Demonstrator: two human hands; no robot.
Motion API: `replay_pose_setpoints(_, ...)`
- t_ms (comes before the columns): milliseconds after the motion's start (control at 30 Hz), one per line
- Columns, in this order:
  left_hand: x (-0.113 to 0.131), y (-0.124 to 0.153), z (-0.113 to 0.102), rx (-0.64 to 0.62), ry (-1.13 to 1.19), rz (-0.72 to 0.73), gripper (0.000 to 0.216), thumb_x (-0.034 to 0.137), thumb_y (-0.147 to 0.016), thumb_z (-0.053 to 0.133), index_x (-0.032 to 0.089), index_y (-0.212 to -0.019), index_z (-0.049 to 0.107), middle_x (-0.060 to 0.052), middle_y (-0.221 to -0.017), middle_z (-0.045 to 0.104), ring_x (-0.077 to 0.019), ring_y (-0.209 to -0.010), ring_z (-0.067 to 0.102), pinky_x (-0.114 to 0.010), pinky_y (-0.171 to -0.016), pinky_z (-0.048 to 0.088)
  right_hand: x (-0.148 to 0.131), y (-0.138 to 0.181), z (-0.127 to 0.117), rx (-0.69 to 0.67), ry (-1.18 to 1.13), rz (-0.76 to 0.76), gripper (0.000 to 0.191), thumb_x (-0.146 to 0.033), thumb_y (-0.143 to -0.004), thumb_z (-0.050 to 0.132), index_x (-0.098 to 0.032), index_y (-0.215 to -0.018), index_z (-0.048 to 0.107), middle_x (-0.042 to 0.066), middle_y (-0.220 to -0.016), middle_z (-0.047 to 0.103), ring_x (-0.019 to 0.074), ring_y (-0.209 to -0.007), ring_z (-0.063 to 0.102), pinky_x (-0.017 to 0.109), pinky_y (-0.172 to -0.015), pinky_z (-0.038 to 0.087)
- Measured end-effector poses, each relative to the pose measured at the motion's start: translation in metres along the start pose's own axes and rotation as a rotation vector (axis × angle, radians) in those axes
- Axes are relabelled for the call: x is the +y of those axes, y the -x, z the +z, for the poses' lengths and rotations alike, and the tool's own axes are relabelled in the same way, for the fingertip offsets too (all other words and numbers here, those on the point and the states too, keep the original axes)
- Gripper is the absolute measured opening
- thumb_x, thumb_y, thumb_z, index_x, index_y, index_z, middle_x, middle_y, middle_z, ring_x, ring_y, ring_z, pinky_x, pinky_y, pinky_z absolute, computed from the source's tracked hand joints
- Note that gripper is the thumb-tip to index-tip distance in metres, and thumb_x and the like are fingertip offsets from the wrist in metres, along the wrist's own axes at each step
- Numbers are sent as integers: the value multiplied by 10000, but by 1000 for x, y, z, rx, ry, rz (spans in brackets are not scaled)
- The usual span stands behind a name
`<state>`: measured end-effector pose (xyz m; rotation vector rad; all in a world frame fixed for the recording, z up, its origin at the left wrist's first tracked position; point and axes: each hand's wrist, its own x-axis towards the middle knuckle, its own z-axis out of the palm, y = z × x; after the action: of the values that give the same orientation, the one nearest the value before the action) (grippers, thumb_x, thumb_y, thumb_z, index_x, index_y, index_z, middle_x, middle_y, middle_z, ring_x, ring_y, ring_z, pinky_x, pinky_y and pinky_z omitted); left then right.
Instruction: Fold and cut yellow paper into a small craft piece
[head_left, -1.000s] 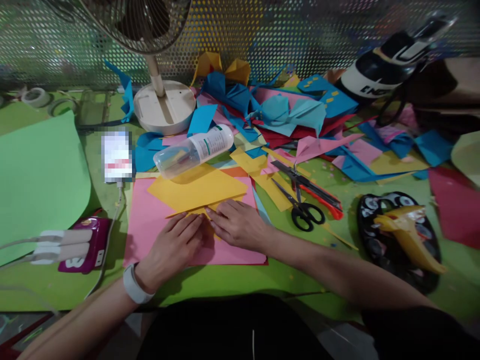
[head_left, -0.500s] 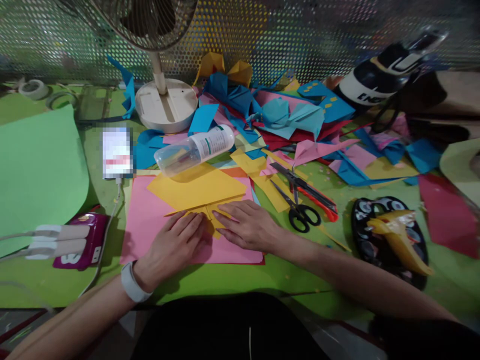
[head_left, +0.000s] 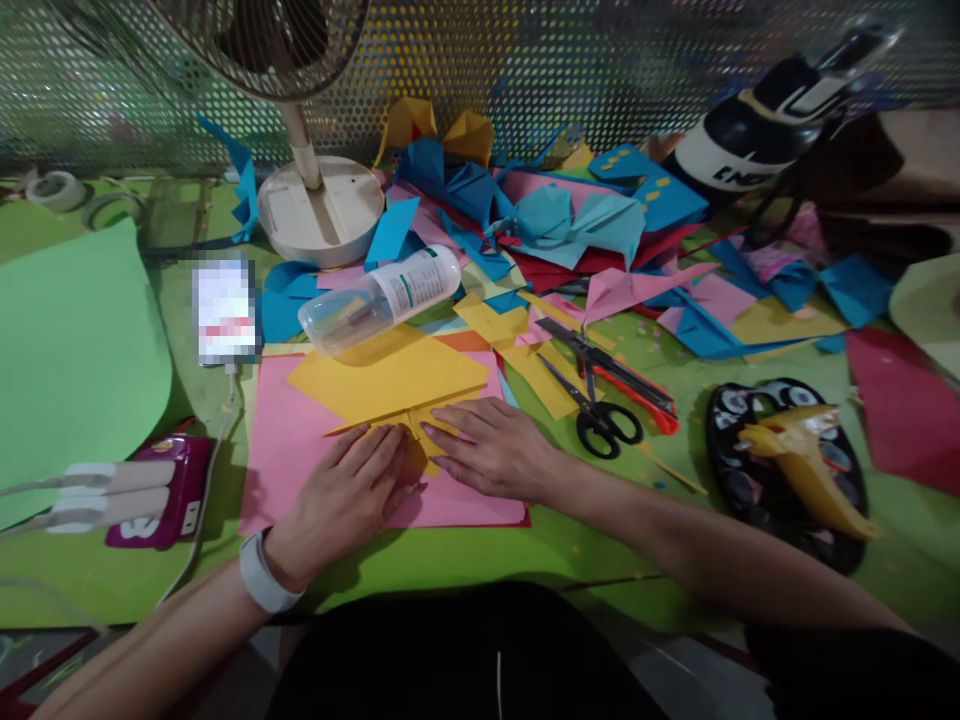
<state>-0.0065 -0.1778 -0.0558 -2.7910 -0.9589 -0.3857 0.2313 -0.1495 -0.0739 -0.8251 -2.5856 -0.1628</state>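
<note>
A folded sheet of yellow paper (head_left: 386, 375) lies on a stack of pink paper (head_left: 292, 460) in front of me. On its near, folded edge rests my left hand (head_left: 349, 490), fingers laid flat and pointing inward. From the other side my right hand (head_left: 491, 448) presses the same fold with its fingers stretched out and slightly spread. Part of the yellow paper under both hands is hidden. Just right of the stack are black-handled scissors (head_left: 609, 430) and a red utility knife (head_left: 637, 395).
A clear bottle (head_left: 420, 285) lies behind the yellow paper. Blue and pink paper pieces (head_left: 457, 190) crowd the back beside a fan (head_left: 322, 215). At left are a phone (head_left: 225, 310) and a purple power block (head_left: 184, 490); at right, a yellow tape dispenser (head_left: 810, 470).
The view has shifted slightly. Both hands stay pressed on the yellow paper in nearly the same place; no object is picked up or put down.
</note>
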Motion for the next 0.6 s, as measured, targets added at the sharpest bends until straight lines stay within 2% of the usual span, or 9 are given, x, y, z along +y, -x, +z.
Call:
replay_pose_setpoints(233,-1,2,4,17,20,18,359,302,-959,517,57,-1206,605,-139,-1284,638,-252,-1187,596,-377,-991,468,0,1,-1,-22,0,6,302,-359,-952,508,-160,-1099,681,93,-1065,704,220,-929,585,365,-760,449)
replay_pose_setpoints(600,-7,3,4,-26,49,64,435,286,-968,481,4,-1295,535,-202,-1330,587,-283,-1250,553,-412,-1063,425,0,-2,-3,-7,-8,2,293,-339,-948,507,-153,-1092,682,89,-1055,712,223,-922,599,360,-754,463)
